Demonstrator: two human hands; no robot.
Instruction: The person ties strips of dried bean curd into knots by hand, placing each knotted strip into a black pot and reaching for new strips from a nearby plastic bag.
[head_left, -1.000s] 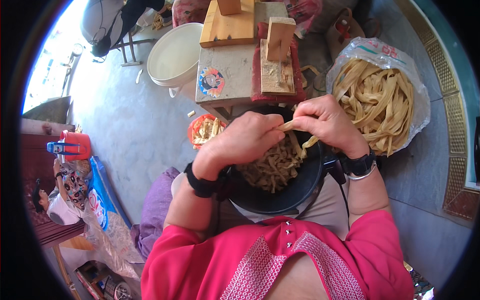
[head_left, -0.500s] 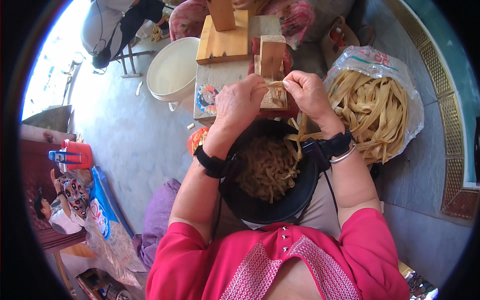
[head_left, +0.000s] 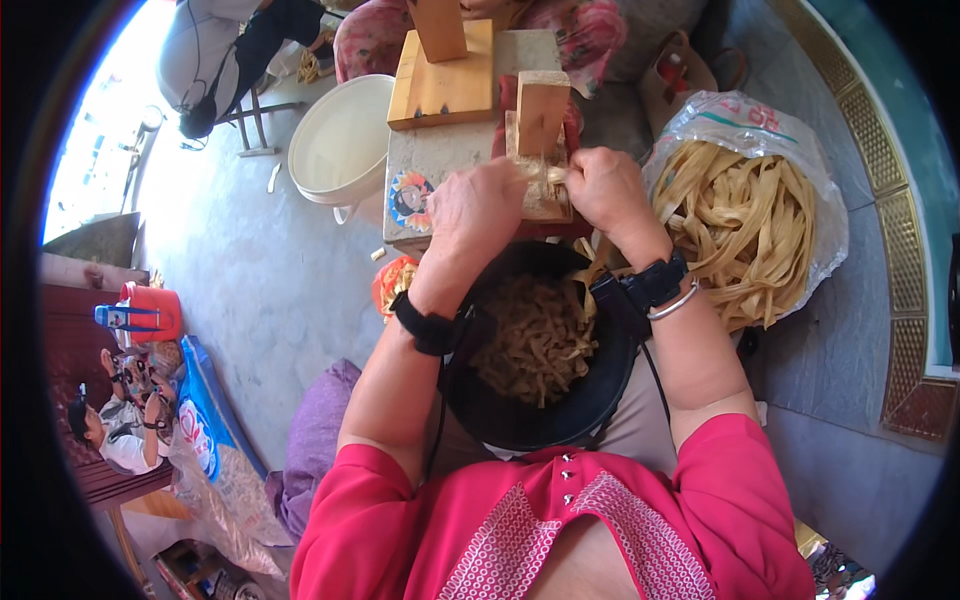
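My left hand (head_left: pixel 480 205) and my right hand (head_left: pixel 612 190) are both closed on a flat tan strip (head_left: pixel 548 175), stretched between them just in front of an upright wooden block (head_left: pixel 543 115). The block stands on a small wooden base at the near end of a pale bench (head_left: pixel 455 150). A length of tan strip hangs below my right wrist into a black bowl (head_left: pixel 500 425) on my lap. Short cut-looking strip pieces (head_left: pixel 535 345) lie in that bowl. To the right, long tan strips (head_left: pixel 745 220) fill a clear plastic bag (head_left: pixel 825 245).
A second wooden block on a board (head_left: pixel 440 95) sits farther along the bench, with someone in flowered trousers (head_left: pixel 360 40) behind it. Left of the bench stands a white bucket (head_left: pixel 343 145). A red bucket (head_left: pixel 155 310) and another person (head_left: pixel 125 440) are at far left.
My right hand has turned and closed more tightly, its knuckles now uppermost. The strip between my hands sits slightly lower, against the block's foot.
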